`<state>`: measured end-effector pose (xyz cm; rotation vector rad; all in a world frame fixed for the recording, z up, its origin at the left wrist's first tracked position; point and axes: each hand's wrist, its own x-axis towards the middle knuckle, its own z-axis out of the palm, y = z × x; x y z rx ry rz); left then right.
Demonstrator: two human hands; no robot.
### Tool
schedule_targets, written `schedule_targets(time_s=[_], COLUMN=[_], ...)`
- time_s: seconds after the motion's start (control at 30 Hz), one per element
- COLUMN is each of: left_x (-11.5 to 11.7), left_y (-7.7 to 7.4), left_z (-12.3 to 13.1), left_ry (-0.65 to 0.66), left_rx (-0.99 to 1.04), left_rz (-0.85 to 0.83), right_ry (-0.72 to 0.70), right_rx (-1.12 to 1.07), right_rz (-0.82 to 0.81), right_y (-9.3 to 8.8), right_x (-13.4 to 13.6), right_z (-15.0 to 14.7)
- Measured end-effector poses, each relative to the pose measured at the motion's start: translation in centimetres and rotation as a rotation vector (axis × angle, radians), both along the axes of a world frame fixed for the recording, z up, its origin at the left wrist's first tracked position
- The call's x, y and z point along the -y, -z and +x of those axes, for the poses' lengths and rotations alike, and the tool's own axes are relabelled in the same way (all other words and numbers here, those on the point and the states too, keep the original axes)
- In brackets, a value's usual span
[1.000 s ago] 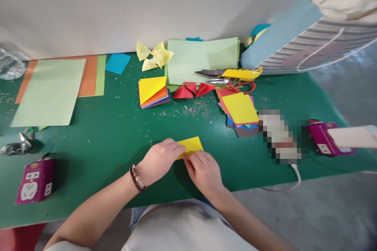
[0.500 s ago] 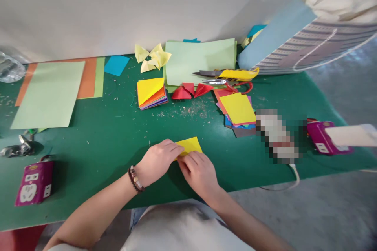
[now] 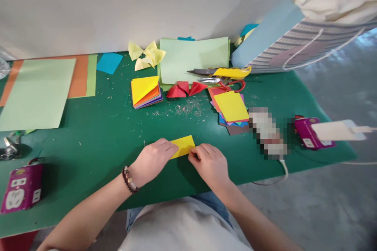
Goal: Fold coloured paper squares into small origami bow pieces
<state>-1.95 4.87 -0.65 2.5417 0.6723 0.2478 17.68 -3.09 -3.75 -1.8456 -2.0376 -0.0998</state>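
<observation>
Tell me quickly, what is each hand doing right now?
Left hand: holding the left end of the yellow paper rectangle.
Right hand: holding its right end, fingers curled.

A person at a green tabletop point(image 3: 88, 141) wears a loose, pale grey T-shirt point(image 3: 182, 227) over blue denim jeans point(image 3: 212, 204), both showing just below the tabletop's near edge. A bracelet of dark brown and lighter round beads point(image 3: 129, 180) sits just behind the bare left hand point(image 3: 151, 162); the right hand point(image 3: 209, 164) is bare too.
</observation>
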Motion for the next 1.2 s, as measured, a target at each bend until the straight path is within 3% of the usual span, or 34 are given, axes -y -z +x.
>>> schedule_targets(time_s=[0.17, 0.27, 0.37, 0.5, 0.63, 0.7, 0.77, 0.87, 0.93, 1.2], left_x=[0.1, 0.3, 0.3, 0.1, -0.1, -0.3, -0.5, -0.7, -0.8, -0.6], left_y=[0.3, 0.4, 0.5, 1.0, 1.0, 0.8, 0.5, 0.2, -0.1, -1.3], left_z=[-0.1, 0.0, 0.1, 0.1, 0.1, 0.0, -0.1, -0.3, -0.3, -0.6], left_ry=[-0.001, -0.021, -0.032, -0.025, -0.208, -0.35, -0.449, -0.516, -0.545, -0.539], left_rx=[0.025, 0.046, 0.1, 0.162, 0.233, 0.277, 0.325, 0.407, 0.456, 0.477], left_rz=[0.013, 0.013, 0.032, 0.029, -0.069, -0.164, -0.367, -0.767, -0.932, -1.068], right_ry=[0.065, 0.128, 0.194, 0.233, 0.254, 0.251, 0.268, 0.308, 0.289, 0.316], right_rx=[0.013, -0.13, -0.31, -0.365, -0.596, -0.804, -1.016, -1.199, -1.236, -1.186], right_rz=[-0.014, -0.073, -0.171, -0.232, -0.288, -0.381, -0.452, -0.488, -0.513, -0.485], right_y=[-0.4, -0.6, -0.9, -1.2, -1.5, -1.9, -2.4, -3.3, -3.8, -4.0], right_x=[0.2, 0.4, 0.5, -0.1, -0.6, -0.6, -0.6, -0.3, -0.1, -0.1], right_z=[1.9, 2.5, 2.2, 1.0, 0.6, 0.8, 0.9, 1.0, 1.0, 0.6])
